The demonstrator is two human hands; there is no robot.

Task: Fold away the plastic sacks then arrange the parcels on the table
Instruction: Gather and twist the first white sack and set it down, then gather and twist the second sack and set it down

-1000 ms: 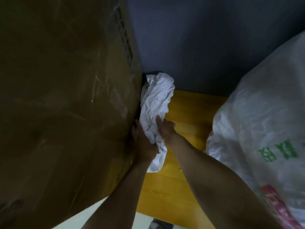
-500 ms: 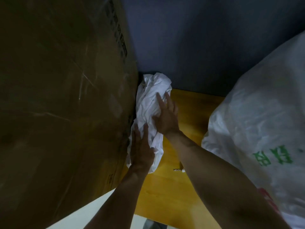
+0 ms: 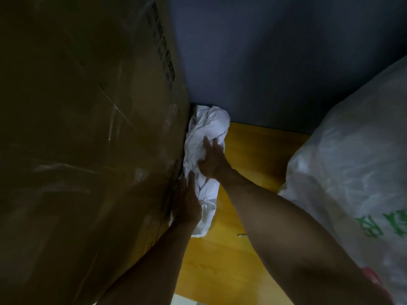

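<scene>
While jammed btw cardboard box point(image 3: 88, 150) and wall point(image 3: 275, 62), crumpled white plastic sack point(image 3: 209, 124) lies on wooden bench point(image 3: 253, 155). L hand point(image 3: 187, 203) and R hand point(image 3: 212, 160) both press it flat, fingers straight.

a tall cardboard box point(image 3: 88, 150) walls off the whole left side, and a bulging plastic sack point(image 3: 352, 172) closes the right. between them a strip of bare wooden table point(image 3: 253, 155) lies open, running back to the dark wall point(image 3: 275, 62). its far left corner is filled by a crumpled white sack point(image 3: 207, 128) wedged against the box, with the left hand point(image 3: 187, 203) and right hand point(image 3: 212, 160) flat on it.
</scene>
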